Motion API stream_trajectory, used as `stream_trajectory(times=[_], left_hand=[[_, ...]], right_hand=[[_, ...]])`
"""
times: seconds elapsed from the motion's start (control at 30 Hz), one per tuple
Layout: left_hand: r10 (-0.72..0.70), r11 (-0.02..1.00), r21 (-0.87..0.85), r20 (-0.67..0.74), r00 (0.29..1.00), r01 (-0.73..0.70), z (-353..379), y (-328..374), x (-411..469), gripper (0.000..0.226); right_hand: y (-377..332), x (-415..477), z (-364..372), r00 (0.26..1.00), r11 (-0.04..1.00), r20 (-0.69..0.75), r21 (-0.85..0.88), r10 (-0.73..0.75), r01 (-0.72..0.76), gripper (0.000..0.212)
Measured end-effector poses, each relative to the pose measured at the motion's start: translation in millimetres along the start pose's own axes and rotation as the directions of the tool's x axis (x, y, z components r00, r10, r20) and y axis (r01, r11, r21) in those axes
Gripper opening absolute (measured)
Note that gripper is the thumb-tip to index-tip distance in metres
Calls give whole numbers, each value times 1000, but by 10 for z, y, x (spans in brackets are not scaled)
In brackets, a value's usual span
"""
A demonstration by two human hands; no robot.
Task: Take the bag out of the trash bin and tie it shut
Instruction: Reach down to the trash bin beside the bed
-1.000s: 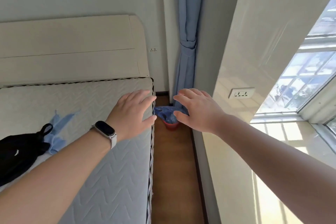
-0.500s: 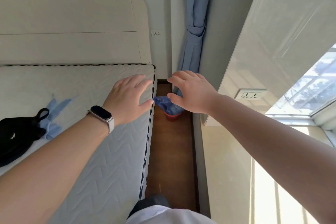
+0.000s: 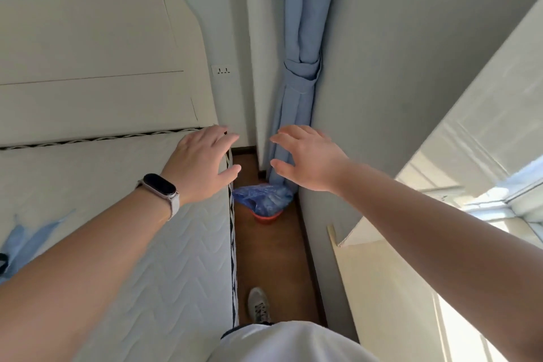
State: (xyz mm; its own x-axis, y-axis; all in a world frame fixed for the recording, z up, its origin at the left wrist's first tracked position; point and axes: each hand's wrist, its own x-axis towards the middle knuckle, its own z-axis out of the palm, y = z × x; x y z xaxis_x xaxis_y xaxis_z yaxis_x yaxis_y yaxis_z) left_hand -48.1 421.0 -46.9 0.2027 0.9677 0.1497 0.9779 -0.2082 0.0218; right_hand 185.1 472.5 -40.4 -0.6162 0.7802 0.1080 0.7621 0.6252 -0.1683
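Observation:
A small red trash bin (image 3: 266, 216) stands on the brown floor at the end of the narrow gap between bed and wall. A blue plastic bag (image 3: 263, 196) lines it and is draped over its rim, hiding most of the bin. My left hand (image 3: 202, 163), with a watch band on the wrist, is held out above the mattress corner, fingers apart and empty. My right hand (image 3: 308, 159) is stretched out beside it, also open and empty. Both hands are in the air well above and short of the bin.
The mattress (image 3: 164, 258) and cream headboard (image 3: 97, 67) fill the left. A tied blue curtain (image 3: 302, 82) hangs in the corner behind the bin. A wall and a sunlit window ledge (image 3: 390, 288) close the right. My shoe (image 3: 258, 304) stands in the floor strip.
The view has moved closer along the gap and tilted down, so my shoe and shirt show. The bin now appears below both hands. Both hands stay open and empty.

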Motion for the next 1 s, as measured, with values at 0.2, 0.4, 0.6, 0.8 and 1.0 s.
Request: stream_trajectory(times=[0.2,0.4,0.6,0.8,1.0], left_hand=[[27,999,-40,2,1000,-27,129,-710,589,57],[14,998,-63,-14,1000,-15,277,-1199,922,55],[-17,999,-52,8,1000,17,453,-1564,1162,55],[-60,997,-39,38,998,61,691,-1763,1503,57],[-140,989,-36,128,982,146,1033,-1818,1862,59]], right_hand=[[-34,815,106,1000,999,18,-37,12,-12,52],[7,1471,205,997,997,76,-81,-8,14,54],[132,1989,319,993,996,108,-60,-52,58,53],[380,2495,535,983,994,156,-40,-97,105,54],[812,3007,825,970,996,228,16,-85,83,54]])
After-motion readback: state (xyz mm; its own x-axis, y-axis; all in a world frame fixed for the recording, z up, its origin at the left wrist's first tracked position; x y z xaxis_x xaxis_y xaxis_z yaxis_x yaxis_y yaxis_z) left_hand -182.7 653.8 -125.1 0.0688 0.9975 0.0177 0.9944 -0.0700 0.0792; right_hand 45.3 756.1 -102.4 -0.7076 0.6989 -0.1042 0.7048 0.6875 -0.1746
